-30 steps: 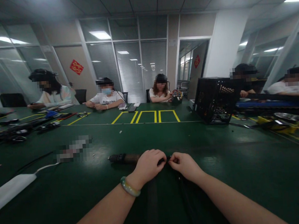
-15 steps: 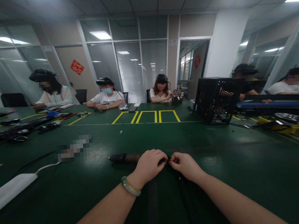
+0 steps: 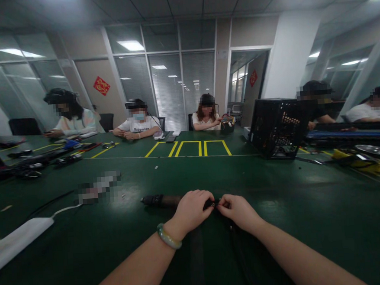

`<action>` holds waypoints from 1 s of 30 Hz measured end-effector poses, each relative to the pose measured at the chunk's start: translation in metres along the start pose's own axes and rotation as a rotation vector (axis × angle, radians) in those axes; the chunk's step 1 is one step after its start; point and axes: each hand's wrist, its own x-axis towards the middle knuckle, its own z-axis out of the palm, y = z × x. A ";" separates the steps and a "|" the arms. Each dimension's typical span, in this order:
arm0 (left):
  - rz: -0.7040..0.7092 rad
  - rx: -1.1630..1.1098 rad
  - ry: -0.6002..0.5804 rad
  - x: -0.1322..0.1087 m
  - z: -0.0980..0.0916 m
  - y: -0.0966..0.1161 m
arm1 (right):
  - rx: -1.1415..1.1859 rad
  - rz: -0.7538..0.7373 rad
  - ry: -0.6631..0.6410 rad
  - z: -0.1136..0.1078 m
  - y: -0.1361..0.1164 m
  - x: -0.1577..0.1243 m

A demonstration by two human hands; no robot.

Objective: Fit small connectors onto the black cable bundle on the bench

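Note:
A dark cylindrical tool [image 3: 163,201] lies on the green table [image 3: 118,234], its narrow tip pointing left. My left hand [image 3: 194,209], with a bangle at the wrist, is wrapped over the tool's right end. Close beside it, my right hand [image 3: 237,211] pinches at a small dark part by that end, too small to make out. The fingertips of both hands nearly touch. A dark cable [image 3: 238,243] runs from below my right hand toward the near edge.
A white power strip [image 3: 24,238] lies at left. Beyond stands a black computer case [image 3: 278,127]. Yellow-framed parts [image 3: 363,160] are at right, dark parts [image 3: 31,162] at far left. Several people sit across the table.
The view has shifted slightly, so the room and table things appear a little farther right. Both hands keep nearly the same pose at the tool's end.

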 end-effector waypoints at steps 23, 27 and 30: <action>0.028 -0.003 -0.017 -0.002 -0.004 0.002 | 0.023 -0.003 -0.009 0.001 0.004 0.001; -0.007 0.032 0.004 -0.001 -0.001 0.001 | 0.018 -0.010 0.007 0.002 0.005 0.001; -0.002 0.023 0.001 0.000 0.000 0.000 | 0.019 -0.017 0.020 0.004 0.007 0.002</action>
